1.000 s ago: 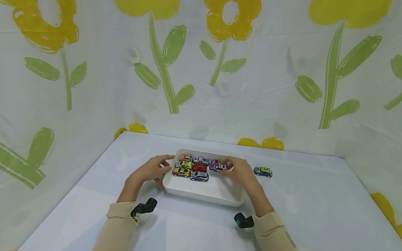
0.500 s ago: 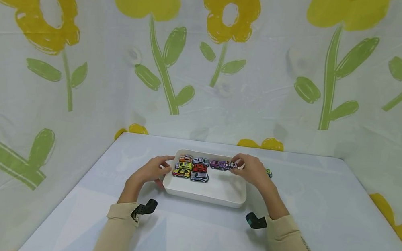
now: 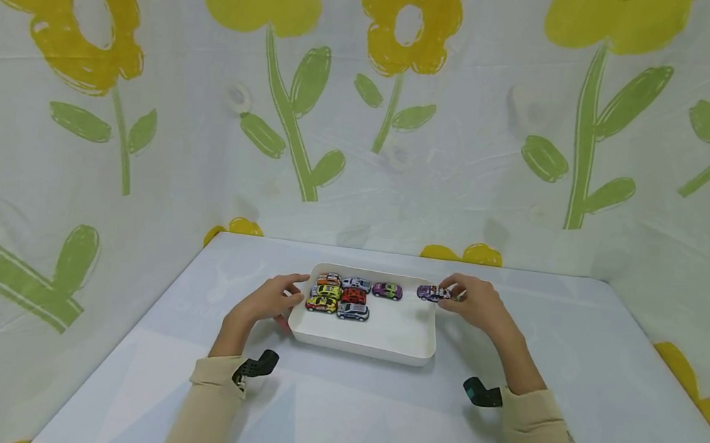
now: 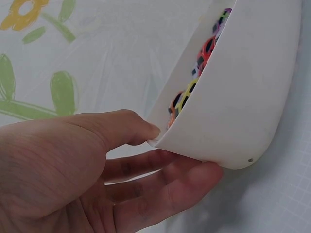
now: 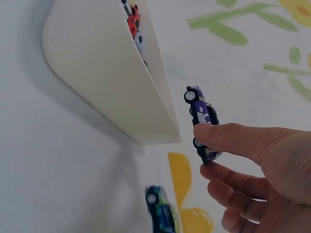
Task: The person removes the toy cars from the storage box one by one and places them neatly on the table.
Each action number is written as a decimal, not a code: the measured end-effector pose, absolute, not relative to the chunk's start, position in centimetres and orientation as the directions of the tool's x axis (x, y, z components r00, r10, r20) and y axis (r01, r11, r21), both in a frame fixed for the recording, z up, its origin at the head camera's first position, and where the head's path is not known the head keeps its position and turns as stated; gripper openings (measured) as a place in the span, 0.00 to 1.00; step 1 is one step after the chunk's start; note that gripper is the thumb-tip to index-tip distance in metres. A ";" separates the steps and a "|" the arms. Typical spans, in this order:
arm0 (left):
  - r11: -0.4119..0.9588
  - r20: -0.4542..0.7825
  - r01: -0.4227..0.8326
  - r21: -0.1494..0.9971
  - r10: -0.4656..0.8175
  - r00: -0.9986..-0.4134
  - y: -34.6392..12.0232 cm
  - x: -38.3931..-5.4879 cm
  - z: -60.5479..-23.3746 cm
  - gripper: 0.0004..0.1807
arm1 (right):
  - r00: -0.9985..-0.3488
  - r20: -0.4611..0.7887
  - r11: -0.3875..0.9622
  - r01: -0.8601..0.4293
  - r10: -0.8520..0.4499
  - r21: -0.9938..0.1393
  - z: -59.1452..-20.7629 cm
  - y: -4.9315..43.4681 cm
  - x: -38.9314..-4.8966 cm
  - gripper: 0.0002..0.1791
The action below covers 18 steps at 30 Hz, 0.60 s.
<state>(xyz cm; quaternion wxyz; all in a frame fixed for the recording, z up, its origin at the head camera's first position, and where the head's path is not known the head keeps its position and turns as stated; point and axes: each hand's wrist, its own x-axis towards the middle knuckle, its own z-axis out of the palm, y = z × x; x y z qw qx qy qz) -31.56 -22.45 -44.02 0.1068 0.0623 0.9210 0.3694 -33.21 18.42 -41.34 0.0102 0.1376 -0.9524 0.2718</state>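
My right hand (image 3: 480, 303) pinches a purple-and-white toy car (image 3: 431, 293) between thumb and fingers, raised at the right rim of a white tray (image 3: 389, 335). In the right wrist view, the held car (image 5: 204, 114) is apart from the tray wall. On the tray's left side, my left hand (image 3: 267, 300) grips the edge; the left wrist view has its thumb (image 4: 146, 131) on the rim and fingertips under the outer wall. Several toy cars stand grouped in the tray's left half, including a red car (image 3: 354, 295). A purple-and-green car (image 3: 387, 291) stands right of them.
A green-and-blue toy car (image 5: 163, 216) rests on the table outside the tray, shown in the right wrist view; my right hand hides it in the head view. The pale table (image 3: 337, 405) meets a flower-printed cloth wall (image 3: 461, 189) at the back.
My right hand has moved right, carrying the purple-and-white car from beside the purple-and-green car to the tray's right rim. My left hand has stayed on the tray.
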 end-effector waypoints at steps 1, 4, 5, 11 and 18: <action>0.720 -0.151 0.036 0.693 0.194 -0.969 -22.5 -31.6 -44.0 0.29 | -0.963 0.095 0.814 -0.263 -0.251 -0.518 -41.4 18.8 -33.2 0.18; 0.720 -0.151 0.034 0.693 0.191 -0.970 -22.4 -31.6 -44.1 0.29 | -0.967 0.088 0.811 -0.249 -0.239 -0.529 -41.5 20.0 -33.1 0.19; 0.719 -0.153 0.030 0.694 0.188 -0.970 -22.4 -31.6 -44.1 0.29 | -0.968 0.087 0.810 -0.246 -0.237 -0.533 -41.5 20.5 -33.1 0.19; 0.723 -0.151 0.028 0.691 0.181 -0.972 -22.4 -31.7 -44.0 0.29 | -0.976 0.055 0.815 -0.206 -0.211 -0.542 -41.8 22.4 -33.4 0.20; 0.722 -0.151 0.032 0.691 0.187 -0.971 -22.3 -31.6 -44.0 0.30 | -0.967 -0.004 0.811 -0.211 -0.255 -0.545 -42.2 23.7 -33.6 0.20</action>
